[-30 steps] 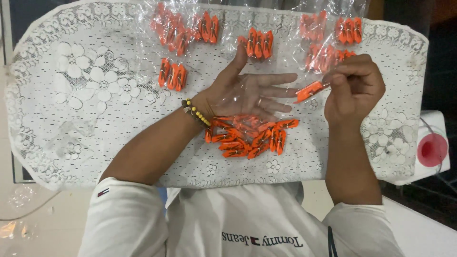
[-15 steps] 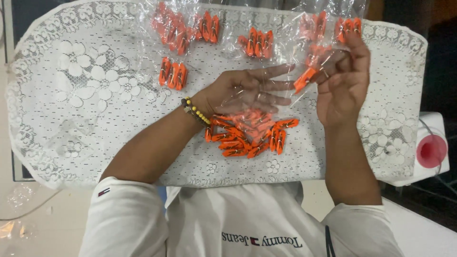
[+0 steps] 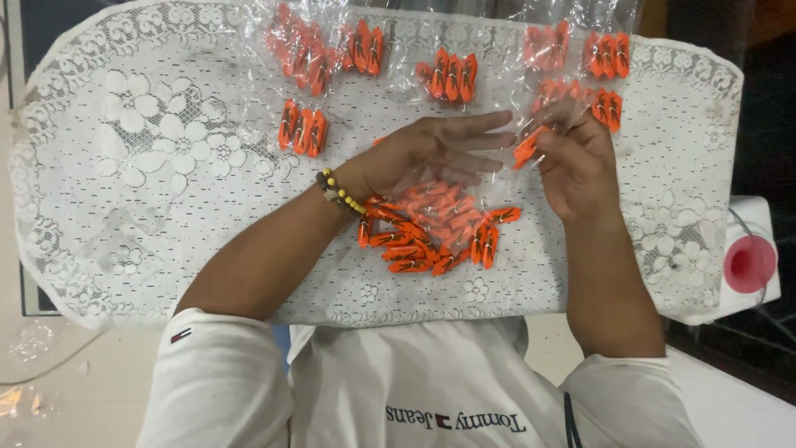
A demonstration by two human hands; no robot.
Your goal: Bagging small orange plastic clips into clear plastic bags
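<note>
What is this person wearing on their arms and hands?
Both hands are bare, with no gloves or rings that I can make out. The left hand has a bead bracelet of yellow and dark beads at the wrist. The right hand has a bare wrist. Short white sleeves cover the upper arms; one carries a small emblem.

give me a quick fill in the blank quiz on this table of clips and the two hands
1. The loose pile of small plastic clips beside the left hand is ____ in colour.
2. The beaded bracelet is worn on the ____ wrist.
3. The right hand pinches one orange clip inside a clear ____ bag.
4. The table is covered with a white ____ cloth.

Missing words: orange; left; plastic; lace
</note>
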